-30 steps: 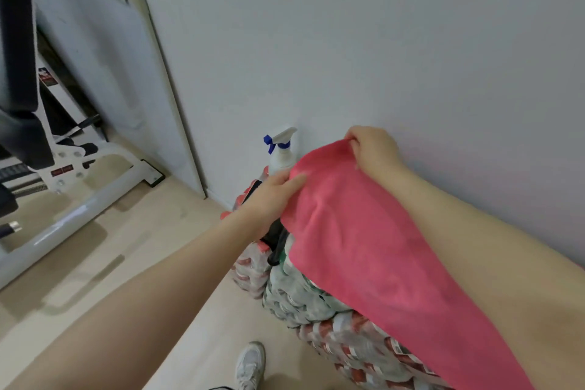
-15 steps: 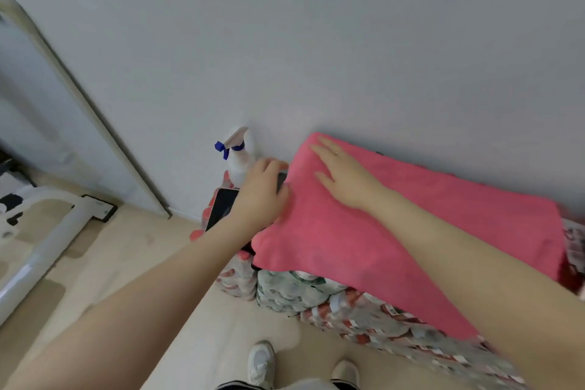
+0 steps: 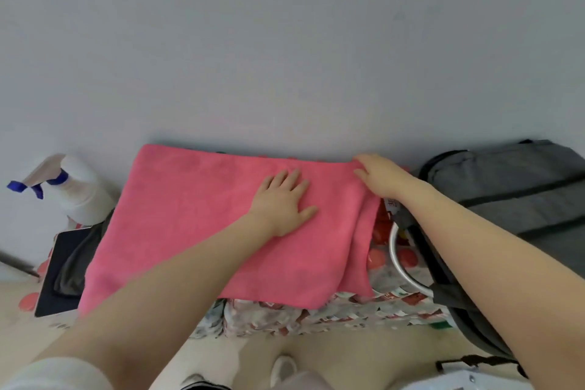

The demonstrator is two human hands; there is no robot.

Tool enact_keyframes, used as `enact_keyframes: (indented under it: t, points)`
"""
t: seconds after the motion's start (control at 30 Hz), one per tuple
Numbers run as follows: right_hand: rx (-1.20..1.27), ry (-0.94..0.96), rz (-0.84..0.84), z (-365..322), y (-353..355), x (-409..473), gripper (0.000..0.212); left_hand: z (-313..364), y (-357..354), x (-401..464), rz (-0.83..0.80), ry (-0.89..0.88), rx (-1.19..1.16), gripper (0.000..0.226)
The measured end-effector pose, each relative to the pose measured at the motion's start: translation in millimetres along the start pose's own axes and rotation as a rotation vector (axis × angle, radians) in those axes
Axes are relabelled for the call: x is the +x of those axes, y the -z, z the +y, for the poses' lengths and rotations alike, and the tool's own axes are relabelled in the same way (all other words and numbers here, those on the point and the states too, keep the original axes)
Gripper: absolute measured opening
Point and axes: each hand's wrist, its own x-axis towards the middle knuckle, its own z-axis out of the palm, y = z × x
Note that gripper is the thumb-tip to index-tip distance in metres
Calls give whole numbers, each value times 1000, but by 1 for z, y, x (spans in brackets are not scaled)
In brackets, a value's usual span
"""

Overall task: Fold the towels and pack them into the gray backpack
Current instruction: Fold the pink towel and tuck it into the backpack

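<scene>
A pink towel (image 3: 190,215) lies spread flat on top of a stack of shrink-wrapped packs against the wall. My left hand (image 3: 283,203) presses flat on the towel's middle right, fingers straight. At the towel's far right corner my right hand (image 3: 380,176) rests with fingers bent over the edge; whether it pinches the cloth is unclear. The towel's right side is doubled in a loose fold. The gray backpack (image 3: 512,190) lies to the right, beside the wall, partly behind my right forearm.
A white spray bottle (image 3: 79,190) with a blue trigger stands at the left by the wall. A dark tablet (image 3: 60,269) and a dark cloth lie left of the towel. The printed packs (image 3: 316,313) sit under it. A white ring (image 3: 402,263) lies right.
The view swung right and the backpack came into sight. The towel went from held up to lying flat. My left hand moved onto its middle; my right hand slid to its right corner.
</scene>
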Motion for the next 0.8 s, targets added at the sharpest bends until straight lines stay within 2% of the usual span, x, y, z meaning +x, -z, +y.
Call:
enact_keyframes:
  t: [0.17, 0.23, 0.3, 0.33, 0.4, 0.47, 0.53, 0.63, 0.7, 0.8]
  points:
    - [-83, 43, -10, 17, -1, 26, 38, -3, -10, 6, 17, 43, 76, 77]
    - [-127, 58, 26, 24, 4, 29, 30, -1, -10, 6, 27, 58, 89, 91]
    - [-178, 73, -21, 31, 14, 28, 16, 0, -10, 8, 37, 91, 92, 100]
    - [-200, 80, -47, 36, 20, 26, 16, 1, -11, 11, 46, 115, 86, 101]
    - [-187, 101, -73, 48, 33, 21, 29, 3, -10, 15, 65, 174, 63, 101]
    - [-32, 147, -34, 56, 43, 13, 21, 6, -9, 19, 68, 219, 53, 99]
    - [258, 187, 40, 52, 49, 5, 12, 7, -8, 21, 64, 240, 59, 102]
    - [610, 183, 124, 25, 51, -4, 22, 6, -4, 21, 40, 240, 34, 88]
    - [840, 193, 95, 0, 50, -6, 26, 2, 4, 16, 48, 203, -57, 78]
    - [1016, 352, 43, -44, 51, -11, 28, -10, 18, -6, 180, 189, -205, 68]
